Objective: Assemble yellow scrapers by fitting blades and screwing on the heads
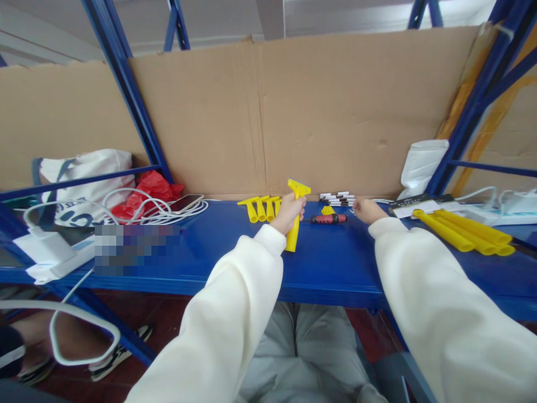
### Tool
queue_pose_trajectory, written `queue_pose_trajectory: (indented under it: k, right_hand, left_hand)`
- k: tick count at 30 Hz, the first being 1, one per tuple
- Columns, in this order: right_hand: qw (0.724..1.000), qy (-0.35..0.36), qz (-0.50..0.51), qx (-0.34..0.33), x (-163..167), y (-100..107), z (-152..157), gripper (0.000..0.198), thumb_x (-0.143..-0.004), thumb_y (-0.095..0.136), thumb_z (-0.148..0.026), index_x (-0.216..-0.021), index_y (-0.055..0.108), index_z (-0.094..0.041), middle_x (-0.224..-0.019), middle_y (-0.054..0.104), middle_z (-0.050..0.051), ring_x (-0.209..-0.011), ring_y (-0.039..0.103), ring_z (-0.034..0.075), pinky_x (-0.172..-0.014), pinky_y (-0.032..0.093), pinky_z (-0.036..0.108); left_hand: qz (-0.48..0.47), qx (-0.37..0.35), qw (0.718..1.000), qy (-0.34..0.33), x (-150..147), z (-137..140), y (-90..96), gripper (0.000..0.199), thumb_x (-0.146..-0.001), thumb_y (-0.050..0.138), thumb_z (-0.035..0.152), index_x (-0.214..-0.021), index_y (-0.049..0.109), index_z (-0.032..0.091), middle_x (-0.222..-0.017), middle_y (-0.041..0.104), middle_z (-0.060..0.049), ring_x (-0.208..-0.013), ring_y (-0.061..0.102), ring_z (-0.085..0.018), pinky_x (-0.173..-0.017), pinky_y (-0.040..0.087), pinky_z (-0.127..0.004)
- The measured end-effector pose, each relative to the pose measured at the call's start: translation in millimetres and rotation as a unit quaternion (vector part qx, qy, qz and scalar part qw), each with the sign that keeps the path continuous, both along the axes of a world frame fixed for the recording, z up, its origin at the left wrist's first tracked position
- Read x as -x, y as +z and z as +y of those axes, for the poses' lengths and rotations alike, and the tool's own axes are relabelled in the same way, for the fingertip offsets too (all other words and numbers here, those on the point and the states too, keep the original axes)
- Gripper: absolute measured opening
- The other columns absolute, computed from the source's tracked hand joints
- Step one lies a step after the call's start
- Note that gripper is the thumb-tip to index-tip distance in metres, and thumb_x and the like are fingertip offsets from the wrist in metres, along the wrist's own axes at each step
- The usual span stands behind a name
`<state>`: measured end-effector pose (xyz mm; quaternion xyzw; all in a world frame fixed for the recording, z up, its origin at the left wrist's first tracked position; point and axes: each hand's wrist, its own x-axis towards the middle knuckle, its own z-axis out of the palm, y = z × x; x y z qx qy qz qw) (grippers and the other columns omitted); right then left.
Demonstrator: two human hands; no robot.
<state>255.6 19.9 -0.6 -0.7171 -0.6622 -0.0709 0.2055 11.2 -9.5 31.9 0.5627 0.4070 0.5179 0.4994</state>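
My left hand (pixel 289 212) is wrapped round the handle of a yellow T-shaped scraper (pixel 292 240), held upright over the blue shelf with its wide head above my fingers. My right hand (pixel 369 211) is closed, its fingertips beside a stack of small white-and-black strips (pixel 337 198); anything pinched there is too small to make out. Between my hands lie a red-and-black screwdriver (pixel 329 219) and some small yellow pieces (pixel 328 210). Several more yellow scrapers (pixel 260 210) stand in a row left of my left hand.
Several yellow tubular handles (pixel 470 232) lie beyond my right forearm, near a white pouch (pixel 423 165). White cables (pixel 168 210), a red plastic bag (pixel 146 193), a cloth bag (pixel 88 182) and a charger (pixel 46 246) occupy the left. Cardboard (pixel 327 112) closes the back; another person's leg shows lower left.
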Motion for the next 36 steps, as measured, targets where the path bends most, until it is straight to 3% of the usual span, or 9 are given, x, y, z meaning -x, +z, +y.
queue_pose_trajectory:
  k: [4, 9, 12, 16, 25, 36]
  right_hand:
    - [0.985, 0.067, 0.136, -0.078, 13, 5, -1, 0.011, -0.077, 0.053, -0.009, -0.083, 0.060, -0.016, -0.086, 0.070, 0.010, -0.081, 0.065, 0.018, -0.079, 0.050, 0.029]
    - [0.928, 0.180, 0.291, -0.146, 38, 5, 2, 0.010, -0.074, 0.060, -0.015, -0.075, 0.052, -0.020, -0.081, 0.066, 0.005, -0.076, 0.062, 0.016, -0.082, 0.052, 0.033]
    - [0.893, 0.238, 0.355, -0.144, 51, 2, 3, 0.017, -0.070, 0.067, -0.020, -0.075, 0.051, -0.020, -0.077, 0.065, 0.002, -0.075, 0.062, 0.015, -0.084, 0.053, 0.036]
    - [0.868, 0.279, 0.394, -0.116, 61, -1, 1, 0.023, -0.066, 0.073, -0.025, -0.076, 0.052, -0.021, -0.074, 0.063, 0.000, -0.074, 0.061, 0.014, -0.085, 0.053, 0.039]
    - [0.862, 0.311, 0.387, -0.098, 69, -4, -2, 0.022, -0.064, 0.072, -0.023, -0.074, 0.053, -0.021, -0.072, 0.060, -0.001, -0.072, 0.059, 0.014, -0.084, 0.053, 0.038]
    - [0.870, 0.298, 0.382, -0.091, 70, -5, -2, 0.020, -0.064, 0.070, -0.020, -0.073, 0.052, -0.021, -0.071, 0.059, -0.001, -0.071, 0.058, 0.014, -0.082, 0.053, 0.038]
  left_hand:
    - [-0.020, 0.069, 0.996, -0.052, 0, 0, -4.0, 0.025, -0.084, 0.045, 0.002, -0.067, 0.039, 0.019, -0.053, 0.041, 0.008, -0.035, 0.033, -0.003, -0.037, 0.026, -0.017]
    - [0.022, 0.096, 0.993, -0.070, -1, 5, -10.3, 0.026, -0.083, 0.044, 0.000, -0.065, 0.041, 0.019, -0.051, 0.042, 0.007, -0.035, 0.035, -0.004, -0.036, 0.029, -0.018]
    - [0.051, 0.099, 0.990, -0.086, -3, 6, -12.7, 0.024, -0.081, 0.045, 0.000, -0.066, 0.043, 0.018, -0.048, 0.042, 0.007, -0.035, 0.036, -0.005, -0.036, 0.029, -0.017]
    - [0.069, 0.100, 0.986, -0.112, -4, 4, -13.6, 0.023, -0.081, 0.046, 0.000, -0.066, 0.046, 0.017, -0.047, 0.043, 0.006, -0.035, 0.036, -0.005, -0.036, 0.030, -0.017]
    - [0.070, 0.090, 0.986, -0.124, -4, 4, -16.3, 0.020, -0.080, 0.047, 0.002, -0.066, 0.049, 0.016, -0.049, 0.045, 0.005, -0.037, 0.038, -0.006, -0.037, 0.031, -0.018]
    - [0.065, 0.074, 0.985, -0.139, -7, 3, -16.7, 0.020, -0.079, 0.045, 0.001, -0.067, 0.049, 0.017, -0.050, 0.045, 0.005, -0.035, 0.038, -0.006, -0.036, 0.028, -0.018]
